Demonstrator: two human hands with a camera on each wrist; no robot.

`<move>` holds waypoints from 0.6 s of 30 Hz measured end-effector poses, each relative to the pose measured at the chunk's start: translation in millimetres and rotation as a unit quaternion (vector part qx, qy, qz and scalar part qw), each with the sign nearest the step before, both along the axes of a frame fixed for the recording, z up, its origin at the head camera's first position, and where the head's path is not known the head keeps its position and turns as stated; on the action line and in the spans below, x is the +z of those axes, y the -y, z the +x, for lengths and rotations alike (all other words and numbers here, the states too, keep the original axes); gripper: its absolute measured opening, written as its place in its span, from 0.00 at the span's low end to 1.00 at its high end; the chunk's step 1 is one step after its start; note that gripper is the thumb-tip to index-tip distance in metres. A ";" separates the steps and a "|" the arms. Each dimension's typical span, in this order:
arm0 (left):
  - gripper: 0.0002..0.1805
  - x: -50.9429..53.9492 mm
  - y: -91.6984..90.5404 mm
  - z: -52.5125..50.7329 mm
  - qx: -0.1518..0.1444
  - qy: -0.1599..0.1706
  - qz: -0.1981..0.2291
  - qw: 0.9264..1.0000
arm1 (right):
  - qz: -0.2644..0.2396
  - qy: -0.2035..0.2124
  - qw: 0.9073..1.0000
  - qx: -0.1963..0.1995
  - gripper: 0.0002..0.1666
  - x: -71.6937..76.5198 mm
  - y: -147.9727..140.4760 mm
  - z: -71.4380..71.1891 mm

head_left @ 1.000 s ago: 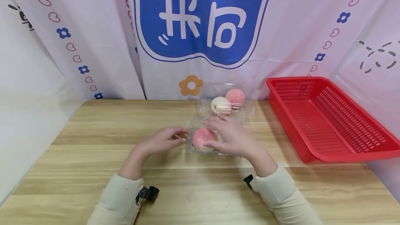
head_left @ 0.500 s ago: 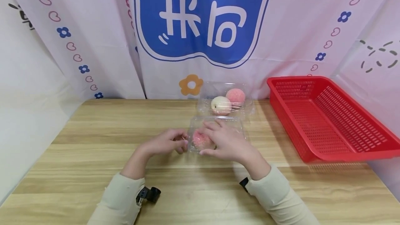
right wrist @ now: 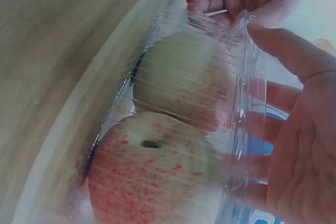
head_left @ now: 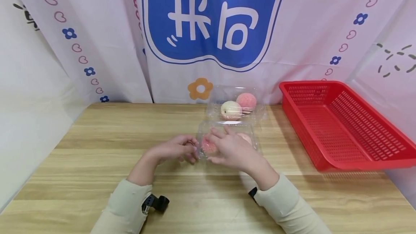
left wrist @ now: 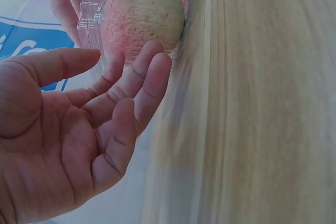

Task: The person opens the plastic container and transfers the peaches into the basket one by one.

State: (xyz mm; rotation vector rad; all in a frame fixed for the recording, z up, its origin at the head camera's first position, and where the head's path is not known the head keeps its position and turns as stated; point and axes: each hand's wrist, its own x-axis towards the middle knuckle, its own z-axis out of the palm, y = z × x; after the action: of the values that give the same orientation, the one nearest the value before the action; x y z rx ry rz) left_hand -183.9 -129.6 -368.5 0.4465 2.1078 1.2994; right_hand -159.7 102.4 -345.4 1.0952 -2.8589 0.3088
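A clear plastic box [head_left: 227, 122] with pink-and-cream peaches inside lies on the table; the right wrist view shows two peaches [right wrist: 157, 166] through its wall. My right hand [head_left: 235, 151] rests over the top of this box, fingers spread across the lid, thumb at the near edge. At the box's left end is my left hand [head_left: 177, 149], its fingers loosely bent; in the left wrist view the palm [left wrist: 68, 145] faces up with the fingertips close to the box, and whether they touch it I cannot tell.
Behind, against the printed cloth [head_left: 175, 78], a second clear box holds a white peach [head_left: 231, 110] and a pink peach [head_left: 246, 102]. A red perforated basket [head_left: 325, 133] stands at the right. The wooden table [head_left: 113, 136] extends left.
My right hand has shifted slightly left and down over the box, its fingers on the lid. The left hand's fingers have moved a little at the box's left end.
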 end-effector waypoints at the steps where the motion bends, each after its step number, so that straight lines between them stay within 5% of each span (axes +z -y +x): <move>1: 0.10 -0.1 -0.5 -0.1 0.002 0.000 0.001 1.000 | 0.008 -0.019 1.000 0.004 0.36 -0.9 0.7 0.6; 5: 0.11 -1.0 -0.2 -0.5 0.000 -0.004 0.008 1.000 | 0.047 -0.124 0.991 0.021 0.33 -6.1 5.5 4.0; 10: 0.14 -3.5 1.7 -0.7 -0.016 -0.002 0.021 1.000 | 0.080 -0.244 0.965 0.056 0.26 -11.8 10.2 5.6; 18: 0.16 -1.8 3.1 -0.9 -0.020 -0.003 0.025 0.999 | 0.118 -0.336 0.931 0.076 0.19 -12.8 14.2 4.1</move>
State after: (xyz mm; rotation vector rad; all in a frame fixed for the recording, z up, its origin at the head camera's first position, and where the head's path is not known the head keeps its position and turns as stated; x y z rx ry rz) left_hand -184.8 -132.8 -370.3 0.5116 2.0641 1.3326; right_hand -155.7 88.3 -358.2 1.1713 -2.2358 -0.3551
